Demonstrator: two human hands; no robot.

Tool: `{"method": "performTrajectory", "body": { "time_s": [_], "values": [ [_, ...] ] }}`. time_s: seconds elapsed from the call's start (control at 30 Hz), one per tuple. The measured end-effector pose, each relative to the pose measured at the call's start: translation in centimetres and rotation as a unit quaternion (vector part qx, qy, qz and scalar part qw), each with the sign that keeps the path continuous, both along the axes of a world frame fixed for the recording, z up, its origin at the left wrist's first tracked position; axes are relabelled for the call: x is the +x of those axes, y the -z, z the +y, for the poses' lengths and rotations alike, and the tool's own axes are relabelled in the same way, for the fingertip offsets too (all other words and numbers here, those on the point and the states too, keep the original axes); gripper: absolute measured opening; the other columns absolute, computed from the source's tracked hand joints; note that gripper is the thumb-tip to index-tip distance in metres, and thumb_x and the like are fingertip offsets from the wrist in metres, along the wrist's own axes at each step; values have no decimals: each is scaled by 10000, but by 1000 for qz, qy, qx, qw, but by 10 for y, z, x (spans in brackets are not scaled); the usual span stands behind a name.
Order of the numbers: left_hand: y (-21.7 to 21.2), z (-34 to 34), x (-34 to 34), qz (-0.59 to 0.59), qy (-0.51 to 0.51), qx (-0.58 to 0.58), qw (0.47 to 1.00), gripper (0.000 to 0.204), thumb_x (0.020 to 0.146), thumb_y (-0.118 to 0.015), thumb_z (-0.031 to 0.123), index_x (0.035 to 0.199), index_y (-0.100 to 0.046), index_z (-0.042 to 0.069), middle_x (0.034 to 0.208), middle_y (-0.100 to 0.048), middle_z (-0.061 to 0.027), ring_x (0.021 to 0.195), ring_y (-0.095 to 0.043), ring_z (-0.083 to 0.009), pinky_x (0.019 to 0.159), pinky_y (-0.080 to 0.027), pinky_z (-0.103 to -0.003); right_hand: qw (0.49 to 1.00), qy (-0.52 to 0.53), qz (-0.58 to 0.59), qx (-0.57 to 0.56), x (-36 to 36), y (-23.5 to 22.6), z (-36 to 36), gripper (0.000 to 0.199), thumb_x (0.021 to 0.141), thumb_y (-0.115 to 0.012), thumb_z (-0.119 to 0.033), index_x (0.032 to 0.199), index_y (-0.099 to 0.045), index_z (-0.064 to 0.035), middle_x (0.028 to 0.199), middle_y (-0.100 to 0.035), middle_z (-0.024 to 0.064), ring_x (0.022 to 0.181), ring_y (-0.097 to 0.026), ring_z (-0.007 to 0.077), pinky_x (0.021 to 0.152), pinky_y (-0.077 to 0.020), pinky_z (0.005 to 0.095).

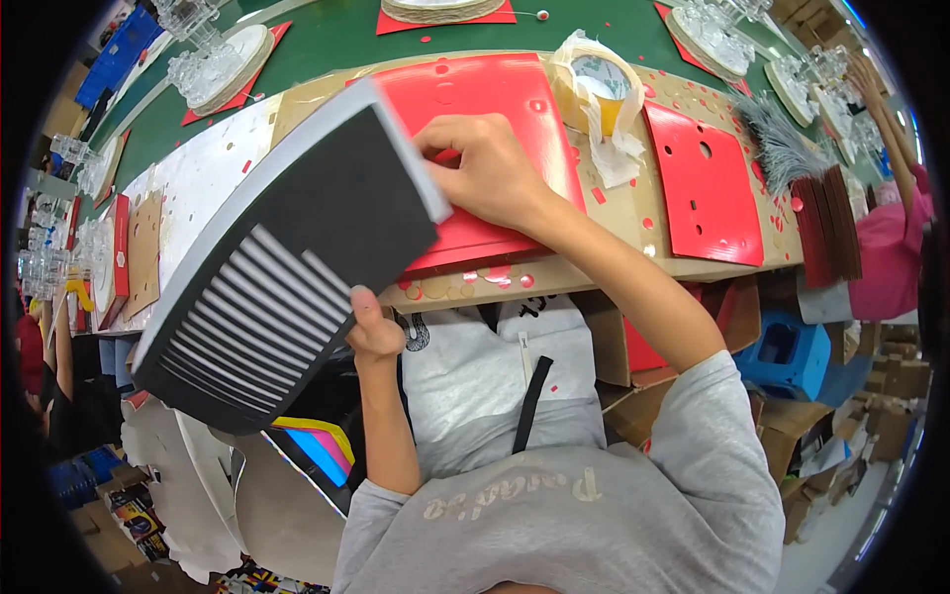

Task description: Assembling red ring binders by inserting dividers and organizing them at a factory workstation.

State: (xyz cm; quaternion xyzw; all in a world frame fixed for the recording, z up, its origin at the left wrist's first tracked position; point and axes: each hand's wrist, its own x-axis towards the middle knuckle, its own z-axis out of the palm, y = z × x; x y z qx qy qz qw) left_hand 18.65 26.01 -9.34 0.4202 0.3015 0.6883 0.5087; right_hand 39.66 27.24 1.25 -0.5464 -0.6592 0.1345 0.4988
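Observation:
A large black sheet [351, 183] with rows of white stripes and a pale grey border is held up at a tilt, left of centre. My left hand [376, 332] is closed on its lower right edge, with the thumb lying over the front. My right hand [485, 173] has curled fingers at the pale right-hand border; the fingertips are partly hidden behind that edge. Under my right hand, a glossy red sheet [539, 148] lies on the cardboard-covered bench [614, 233]. Part of the red sheet is hidden by the black one.
Rolls of tape [599, 84] with torn paper stand beyond my right forearm. Farther right are a punched red card [703, 183], grey bristly strands [782, 139] and dark red strips [826, 228]. Clear plastic pieces on round bases [233, 69] stand on the green surface. A blue stool [787, 356] is at lower right.

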Motion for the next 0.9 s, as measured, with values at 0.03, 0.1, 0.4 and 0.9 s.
{"method": "performTrajectory", "body": {
  "time_s": [0.03, 0.1, 0.4, 0.9],
  "values": [
    [-4, -4, 0, -10, -6, -5, 1000, 553, 1049, -361, 337, 1413, -440, -71, 1444, -482, -186, 1314, -471, -305, 1140, -317, -413, 1000, 1, 2, 0, -1, 1, 0, 129, 813, -731, -77, 908, -734, 10, 867, -726, 144, 759, -715, 263, 687, -555, 323],
    [-12, 0, 5, -30, -19, -16, 999, 550, 1050, -358, 340, 1405, -450, -71, 1432, -495, -186, 1300, -485, -305, 1134, -326, -414, 996, 13, -78, 38, -4, 2, 0, 94, 809, -747, -85, 865, -736, -10, 838, -718, 109, 712, -691, 261, 653, -548, 329],
    [-53, 16, 2, -74, 12, -5, 997, 435, 1018, -431, 213, 1331, -528, -72, 1334, -569, -167, 1204, -567, -266, 1020, -457, -423, 976, 28, -187, 105, -8, 6, -4, 60, 807, -751, -99, 837, -729, -53, 884, -711, 42, 748, -691, 225, 655, -565, 340],
    [-134, 55, -43, 358, 146, -255, 886, 542, 1034, -496, 440, 739, -632, 7, 568, -561, -42, 464, -499, -104, 463, -368, -245, 983, 51, -144, 98, -10, 5, -10, 50, 839, -739, -65, 875, -719, -36, 910, -708, 56, 728, -704, 228, 635, -579, 319]
  ]
}}
